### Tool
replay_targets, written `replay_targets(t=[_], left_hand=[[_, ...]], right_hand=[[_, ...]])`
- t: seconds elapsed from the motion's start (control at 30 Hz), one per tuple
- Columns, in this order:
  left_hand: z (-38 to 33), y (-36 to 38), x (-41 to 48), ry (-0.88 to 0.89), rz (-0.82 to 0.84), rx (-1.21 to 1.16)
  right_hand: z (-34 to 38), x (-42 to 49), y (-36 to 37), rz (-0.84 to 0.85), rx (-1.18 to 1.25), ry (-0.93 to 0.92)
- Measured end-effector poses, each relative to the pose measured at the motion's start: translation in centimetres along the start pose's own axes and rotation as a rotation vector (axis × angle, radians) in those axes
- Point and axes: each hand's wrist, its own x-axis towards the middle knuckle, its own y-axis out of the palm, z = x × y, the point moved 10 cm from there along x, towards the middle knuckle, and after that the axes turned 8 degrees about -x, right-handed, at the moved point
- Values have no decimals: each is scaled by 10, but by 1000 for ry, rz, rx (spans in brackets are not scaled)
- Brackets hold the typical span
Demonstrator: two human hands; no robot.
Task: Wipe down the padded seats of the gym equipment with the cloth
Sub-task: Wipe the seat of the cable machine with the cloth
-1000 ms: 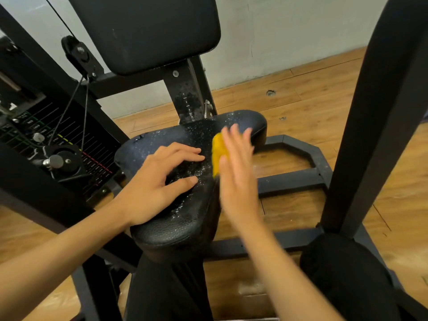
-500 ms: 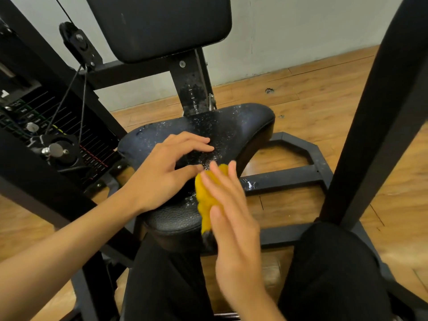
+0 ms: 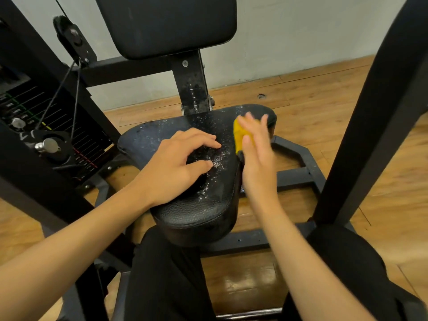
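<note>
A black padded seat (image 3: 196, 212) on a gym machine fills the middle of the head view, its top speckled with wet droplets. My left hand (image 3: 176, 165) rests on the seat's top with fingers spread and lightly bent. My right hand (image 3: 257, 156) presses a yellow cloth (image 3: 238, 135) flat against the seat's right side, fingers straight and blurred by motion. Most of the cloth is hidden behind my palm. A black padded backrest (image 3: 166, 24) stands above the seat.
A weight stack with selector pin (image 3: 46, 145) and cable pulley (image 3: 71, 40) stands at the left. A thick black frame post (image 3: 370, 126) rises at the right. The machine's base frame (image 3: 298, 177) lies on the wooden floor (image 3: 324, 93). My dark-trousered knees are below.
My right hand has slid the yellow cloth from the seat's near right edge back up toward its far right end. My left hand has stayed on the seat's top.
</note>
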Motion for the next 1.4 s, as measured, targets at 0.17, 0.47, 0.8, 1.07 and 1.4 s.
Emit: replay_targets(t=[0.17,0.47,0.8,1.07,1.4], left_hand=[[1,1,-1,24,-4,-9],[3,1,0,43,-13,-24],[4,-2,4,86,26,-58],[5,-3,6,180,265,128],[27,-15,-1,370,185,169]], right_hand=[[54,-115,4,123,156,-96],[50,-54,6,172,-30,-210],[66,-107,7,178,-30,-325],[4,28,0,150,-329,-112],[82,-127,8,148,-143,-299]])
